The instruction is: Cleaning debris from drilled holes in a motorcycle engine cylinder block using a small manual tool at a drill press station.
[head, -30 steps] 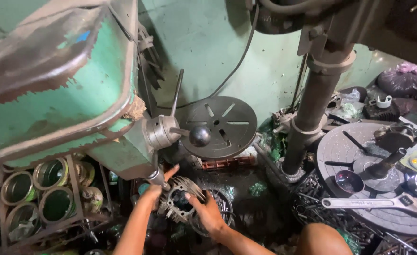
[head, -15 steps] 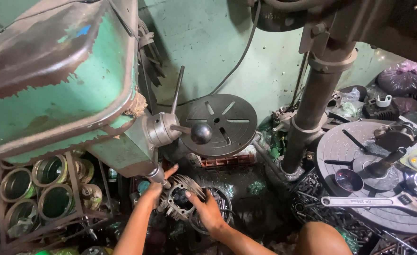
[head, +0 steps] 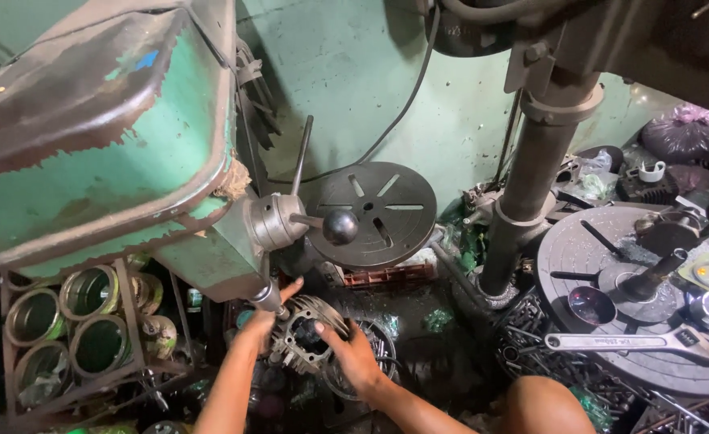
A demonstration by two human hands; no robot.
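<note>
Both my hands hold a grey finned engine cylinder (head: 310,331) low under the head of a green drill press (head: 105,161). My left hand (head: 266,317) grips its left side, close to the drill chuck (head: 270,299) above it. My right hand (head: 354,358) grips its right side, fingers curled over the fins. A second round metal part (head: 382,341) lies just behind my right hand. The cylinder's bore faces up toward the chuck.
A round slotted drill table (head: 378,210) stands behind, with a black-knobbed feed lever (head: 340,227) in front. A grey column (head: 531,185) rises at right. A larger round table (head: 603,257) carries an adjustable wrench (head: 635,341). Metal cans (head: 73,321) fill a rack at left.
My hands and the cylinder have stayed almost in place under the chuck; the view has shifted only slightly.
</note>
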